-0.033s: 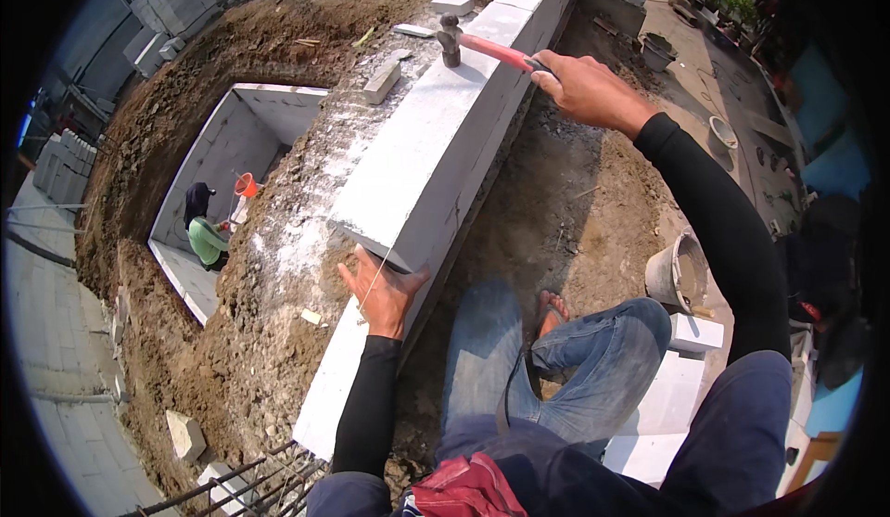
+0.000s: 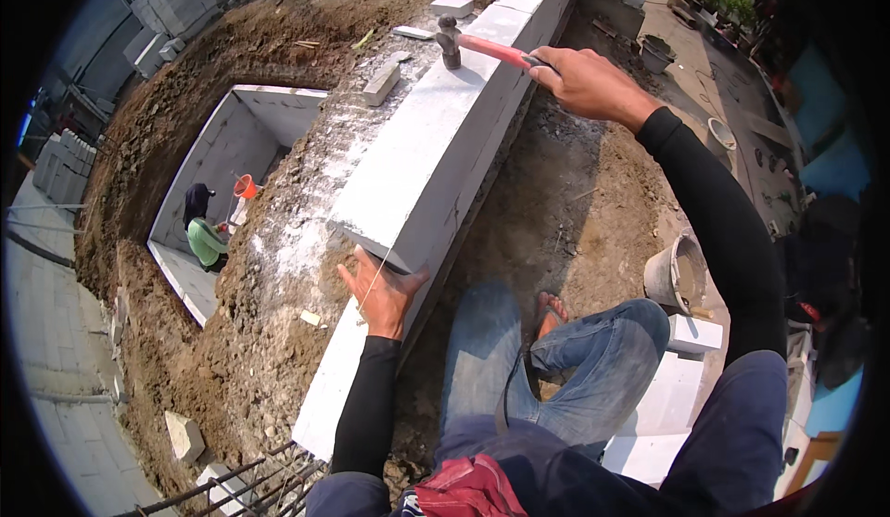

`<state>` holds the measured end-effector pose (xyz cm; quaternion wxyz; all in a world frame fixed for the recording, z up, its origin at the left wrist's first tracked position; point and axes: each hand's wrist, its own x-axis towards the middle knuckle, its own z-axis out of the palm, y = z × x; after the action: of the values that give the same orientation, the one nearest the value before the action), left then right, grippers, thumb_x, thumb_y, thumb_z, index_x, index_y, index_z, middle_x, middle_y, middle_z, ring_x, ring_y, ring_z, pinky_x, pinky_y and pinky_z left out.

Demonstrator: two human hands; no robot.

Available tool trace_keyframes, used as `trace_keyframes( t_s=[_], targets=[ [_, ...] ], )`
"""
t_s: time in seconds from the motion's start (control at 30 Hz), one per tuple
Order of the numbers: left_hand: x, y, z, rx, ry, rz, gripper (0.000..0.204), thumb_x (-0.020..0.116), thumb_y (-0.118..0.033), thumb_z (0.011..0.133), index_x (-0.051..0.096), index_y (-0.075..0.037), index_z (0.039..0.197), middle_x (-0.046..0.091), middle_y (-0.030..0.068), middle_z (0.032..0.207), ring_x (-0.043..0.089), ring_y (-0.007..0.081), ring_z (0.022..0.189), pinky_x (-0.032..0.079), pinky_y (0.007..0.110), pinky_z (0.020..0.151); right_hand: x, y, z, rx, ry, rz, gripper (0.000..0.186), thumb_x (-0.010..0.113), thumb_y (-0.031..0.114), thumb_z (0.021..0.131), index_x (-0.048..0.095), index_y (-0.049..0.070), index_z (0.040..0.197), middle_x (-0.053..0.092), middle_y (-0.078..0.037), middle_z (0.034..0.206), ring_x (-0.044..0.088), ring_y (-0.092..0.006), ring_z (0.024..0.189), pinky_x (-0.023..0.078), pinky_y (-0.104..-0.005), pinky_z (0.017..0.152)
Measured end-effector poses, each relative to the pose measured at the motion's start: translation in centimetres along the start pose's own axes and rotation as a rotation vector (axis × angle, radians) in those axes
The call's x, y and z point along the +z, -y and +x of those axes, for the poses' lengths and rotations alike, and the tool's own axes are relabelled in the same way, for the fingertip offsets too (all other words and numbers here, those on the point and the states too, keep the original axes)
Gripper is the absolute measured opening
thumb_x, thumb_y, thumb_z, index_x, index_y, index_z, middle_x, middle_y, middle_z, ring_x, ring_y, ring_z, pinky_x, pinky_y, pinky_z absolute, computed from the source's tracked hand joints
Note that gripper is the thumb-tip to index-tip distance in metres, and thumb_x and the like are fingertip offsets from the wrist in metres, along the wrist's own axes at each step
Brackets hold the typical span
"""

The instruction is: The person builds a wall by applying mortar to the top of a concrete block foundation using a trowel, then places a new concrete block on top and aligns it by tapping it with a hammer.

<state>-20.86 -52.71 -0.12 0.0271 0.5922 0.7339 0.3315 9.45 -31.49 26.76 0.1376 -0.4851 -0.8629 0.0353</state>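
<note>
Red-and-black hammer handle (image 2: pixel 496 51), white block (image 2: pixel 408 155), blue jeans (image 2: pixel 593 364), orange bucket (image 2: pixel 245 187).

I see the right hand (image 2: pixel 593 84) gripping a hammer (image 2: pixel 496 51) atop the white wall (image 2: pixel 408 160). Nearer, the left hand (image 2: pixel 385 299) spreads against the upper blocks' end. To the left, a person (image 2: pixel 205 239) in green is in a pit (image 2: pixel 206 160).

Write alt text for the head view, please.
A person's right hand holds a red-handled hammer at the top of a white block wall; the left hand spreads at the upper course's near end. A co-worker in green is in a pit at left.
</note>
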Motion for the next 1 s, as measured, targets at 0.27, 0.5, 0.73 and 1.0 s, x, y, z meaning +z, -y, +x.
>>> trace_keyframes(
  t_s=[0.27, 0.5, 0.73, 1.0],
  targets=[
    [1.1, 1.1, 0.0, -0.021, -0.105, 0.013, 0.107, 0.087, -0.053, 0.064, 0.047, 0.014, 0.138, 0.068, 0.0231, 0.118, 0.060, 0.0437, 0.121, 0.015, 0.061, 0.124, -0.1, 3.3, -3.9, 0.048, 0.054, 0.045, 0.041, 0.051, 0.032, 0.109, 0.057, 0.004, 0.137, 0.071, -0.027, 0.087, 0.069, -0.0471, 0.087, 0.052, -0.0560, 0.080],
    [0.7, 0.9, 0.5, 0.023, -0.068, 0.012, 0.111, 0.094, -0.047, 0.062, 0.040, 0.008, 0.142, 0.067, 0.0230, 0.121, 0.059, 0.0424, 0.122, 0.012, 0.065, 0.123, 1.0, 4.1, -6.3, 0.090, -0.006, 0.062, 0.041, 0.051, 0.032, 0.108, 0.057, 0.005, 0.138, 0.069, -0.026, 0.082, 0.068, -0.0473, 0.081, 0.052, -0.0561, 0.077],
    [0.6, 1.0, 0.4, 0.011, -0.066, 0.034, 0.115, 0.096, -0.045, 0.060, 0.036, 0.008, 0.143, 0.067, 0.0233, 0.122, 0.061, 0.0418, 0.119, 0.011, 0.066, 0.123, -0.1, 5.4, -6.5, 0.108, -0.115, 0.212, 0.039, 0.054, 0.032, 0.108, 0.058, 0.007, 0.138, 0.066, -0.027, 0.075, 0.067, -0.0465, 0.073, 0.048, -0.0528, 0.069],
    [0.6, 1.0, 0.1, -0.010, -0.077, -0.026, 0.116, 0.093, -0.050, 0.061, 0.040, 0.017, 0.141, 0.069, 0.0237, 0.118, 0.060, 0.0434, 0.120, 0.011, 0.066, 0.123, -2.0, 3.5, -3.2, 0.049, -0.212, 0.159, 0.041, 0.054, 0.034, 0.108, 0.058, 0.007, 0.139, 0.064, -0.026, 0.070, 0.066, -0.0436, 0.071, 0.050, -0.0511, 0.070]
  ],
)
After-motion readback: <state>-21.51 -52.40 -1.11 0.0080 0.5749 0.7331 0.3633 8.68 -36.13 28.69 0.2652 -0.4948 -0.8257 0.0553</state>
